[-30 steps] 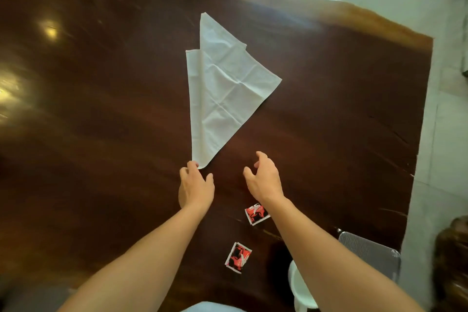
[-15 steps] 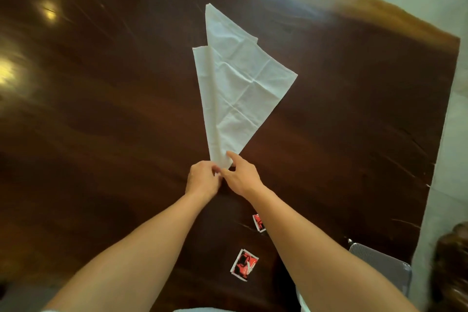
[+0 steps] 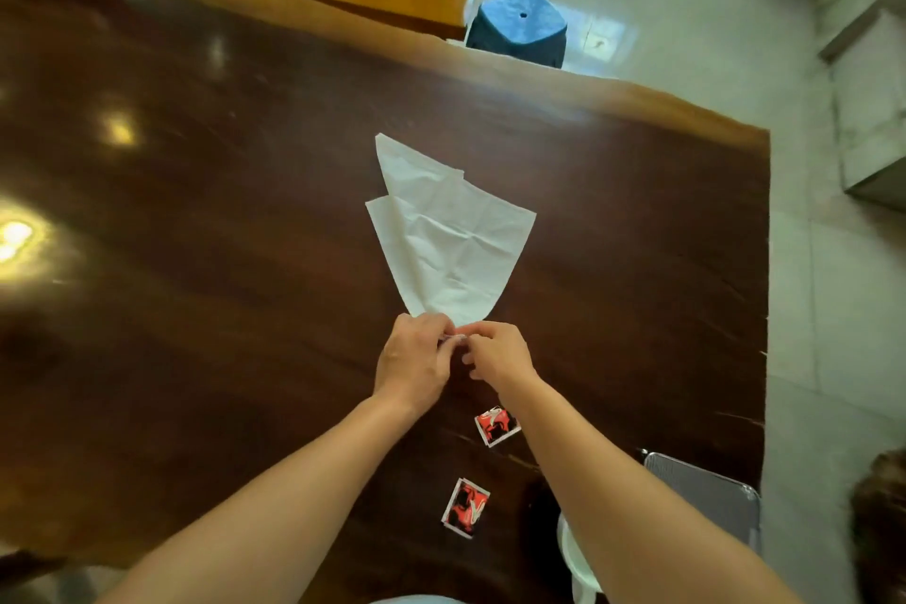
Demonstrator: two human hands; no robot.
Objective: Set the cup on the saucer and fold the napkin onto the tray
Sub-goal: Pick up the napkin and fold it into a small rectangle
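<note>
A white napkin (image 3: 448, 240), already folded into a rough kite shape, lies flat near the middle of a dark, glossy wooden tabletop (image 3: 196, 172), its narrow point aimed toward 6 o'clock, at the person working on it. Both hands meet at that point: the left hand (image 3: 414, 358) and the right hand (image 3: 497, 356) have fingers drawn in close, pinching the tip of the cloth between them, knuckles nearly touching.

The step in hand appears to be gathering or turning the napkin's near corner. Doing it well likely calls for keeping the layers aligned while the tip is pinched, lifting low over the wood so the loose upper flaps at 12 o'clock do not slip open, and pressing each crease flat before the next fold.

At about 5 o'clock from the napkin, a grey metal tray (image 3: 706, 498) sits at the tabletop's near right corner, well apart from the cloth. A white rounded object (image 3: 571, 554) shows just beside the tray, partly hidden by the right forearm; whether it is the cup or saucer cannot be told. Two red-and-black printed cards (image 3: 496, 425) lie between the forearms. A blue stool (image 3: 519, 27) stands on the floor beyond the far edge.
</note>
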